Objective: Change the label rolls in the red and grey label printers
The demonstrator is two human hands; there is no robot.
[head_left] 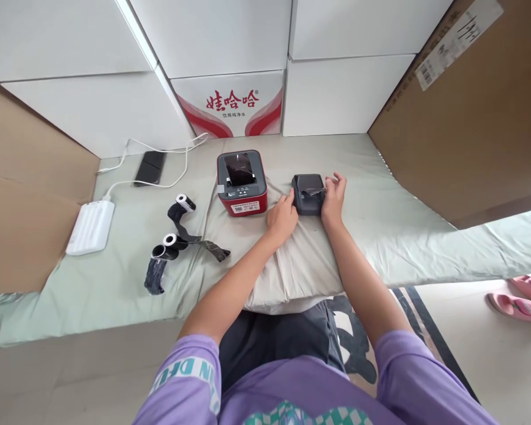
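A small black device (308, 203) sits on the cloth-covered surface between my two hands. My left hand (283, 218) presses its fingers against the device's left side. At the right side, my right hand (334, 199) has its thumb and finger closed on the end of a thin dark strip (313, 191) that lies across the device's top. To the left of my left hand stands a red and black box-shaped machine (244, 198), its dark lid panel facing up.
Further left lie several rolls, with a white-ended black roll (186, 203) at the back and dark crumpled strips (212, 249). A white power bank (91, 227) with a cable and a black phone (150, 168) are at the left. Cardboard boxes (469, 136) flank the surface; white boxes (336, 94) stand behind.
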